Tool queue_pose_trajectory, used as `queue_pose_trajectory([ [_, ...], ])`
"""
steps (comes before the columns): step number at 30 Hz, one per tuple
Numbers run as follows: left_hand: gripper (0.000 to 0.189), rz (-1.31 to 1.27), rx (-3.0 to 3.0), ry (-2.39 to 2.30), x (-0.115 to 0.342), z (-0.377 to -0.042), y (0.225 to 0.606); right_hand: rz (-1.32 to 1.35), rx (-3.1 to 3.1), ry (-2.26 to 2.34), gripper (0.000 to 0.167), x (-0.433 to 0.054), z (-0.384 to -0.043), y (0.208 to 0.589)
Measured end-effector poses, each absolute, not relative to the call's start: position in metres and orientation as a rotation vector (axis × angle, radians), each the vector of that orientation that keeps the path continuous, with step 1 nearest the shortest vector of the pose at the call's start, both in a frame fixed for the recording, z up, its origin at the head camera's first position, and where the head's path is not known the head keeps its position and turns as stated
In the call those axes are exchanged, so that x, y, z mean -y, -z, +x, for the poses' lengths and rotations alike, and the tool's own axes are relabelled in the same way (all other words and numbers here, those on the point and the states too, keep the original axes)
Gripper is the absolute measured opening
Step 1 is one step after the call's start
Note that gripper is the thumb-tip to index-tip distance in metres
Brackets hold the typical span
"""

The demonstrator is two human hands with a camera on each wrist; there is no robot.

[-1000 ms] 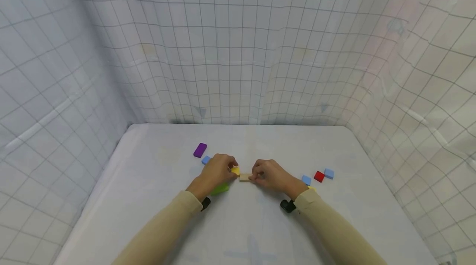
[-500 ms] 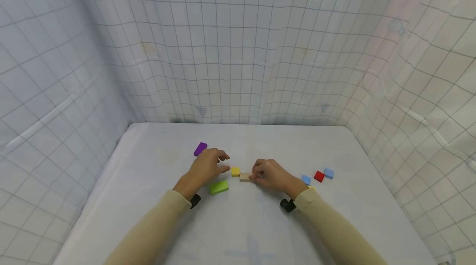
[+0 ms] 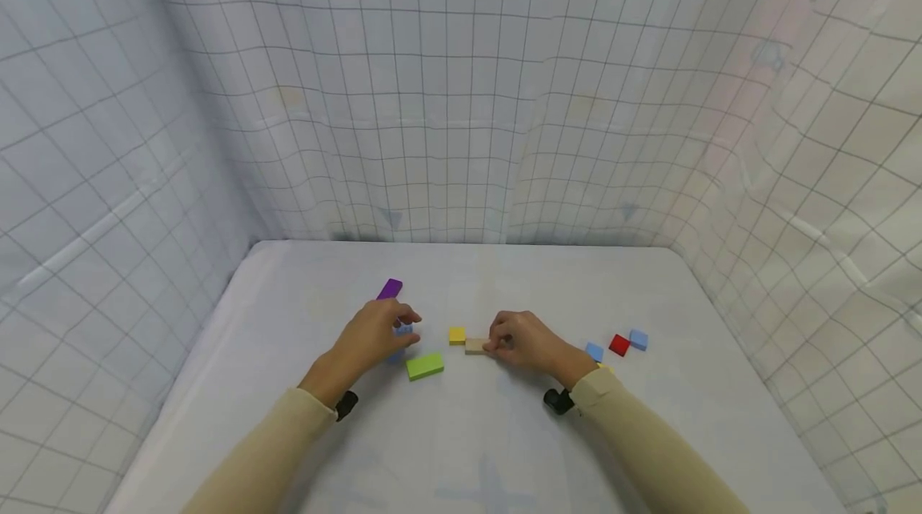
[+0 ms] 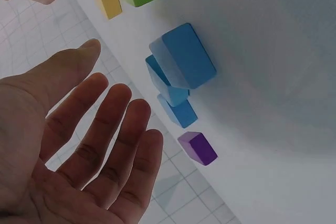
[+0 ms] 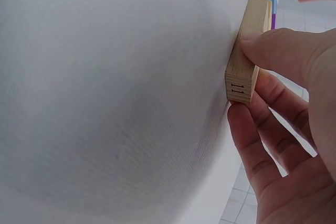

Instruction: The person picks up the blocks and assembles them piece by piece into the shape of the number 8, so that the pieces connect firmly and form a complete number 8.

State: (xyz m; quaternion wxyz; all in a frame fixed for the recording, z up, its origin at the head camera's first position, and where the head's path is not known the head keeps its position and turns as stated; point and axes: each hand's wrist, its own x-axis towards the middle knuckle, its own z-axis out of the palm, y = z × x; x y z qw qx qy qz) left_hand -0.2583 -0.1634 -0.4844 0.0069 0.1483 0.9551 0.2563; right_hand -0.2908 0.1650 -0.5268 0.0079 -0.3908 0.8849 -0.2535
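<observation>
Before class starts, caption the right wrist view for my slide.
Right hand grips a wooden block with a marked end.

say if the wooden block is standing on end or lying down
Lying down: the wooden block lies lengthwise along the tabletop in the head view, pinched by the right hand.

On the desk (image 3: 490, 434) at lower centre, a plank (image 3: 475, 347) lies just right of a block (image 3: 457, 335), a brick (image 3: 425, 367) lower left, other blocks (image 3: 619, 345) farther right.

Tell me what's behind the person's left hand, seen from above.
Parts of light-blue rectangular blocks and one purple rectangular block; whatever the left hand covers can't be seen there.
</observation>
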Motion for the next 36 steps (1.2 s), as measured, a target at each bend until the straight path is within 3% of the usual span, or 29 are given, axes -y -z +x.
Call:
queue_pose_trajectory([
  [19, 0.023, 0.678, -2.938, -0.731, 0.198, -0.244, 0.498, -1.206, -2.764, 0.808, 0.011, -0.163, -0.287, 0.519],
  [36, 0.016, 0.660, -2.911, -0.805, 0.203, -0.240, 0.503, -1.199, -2.747, 0.831, 0.011, -0.164, -0.286, 0.521],
])
